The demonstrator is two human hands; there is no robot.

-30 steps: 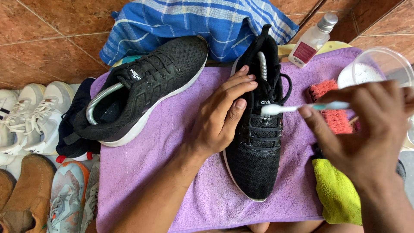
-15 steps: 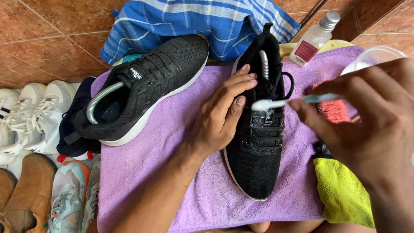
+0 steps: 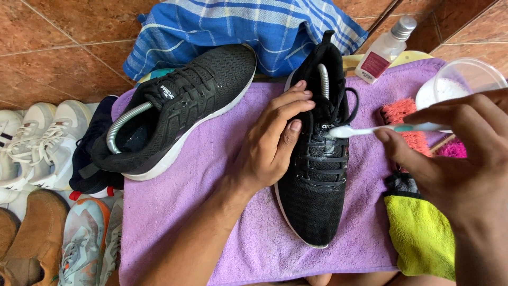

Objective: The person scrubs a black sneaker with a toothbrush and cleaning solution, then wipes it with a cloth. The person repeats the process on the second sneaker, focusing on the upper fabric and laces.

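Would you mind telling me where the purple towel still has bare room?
The purple towel is bare between the tilted shoe and the left hand. Right of the upright shoe it is crowded: brushes, yellow cloth.

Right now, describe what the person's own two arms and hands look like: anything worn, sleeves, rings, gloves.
Both are bare. The left hand wears no glove, and no ring or watch shows; its forearm is uncovered as far as the bottom edge of the picture, with no sleeve in view. The right hand is likewise ungloved, with no ring visible, and its wrist carries no band or cuff. The fingernails are short and unpainted.
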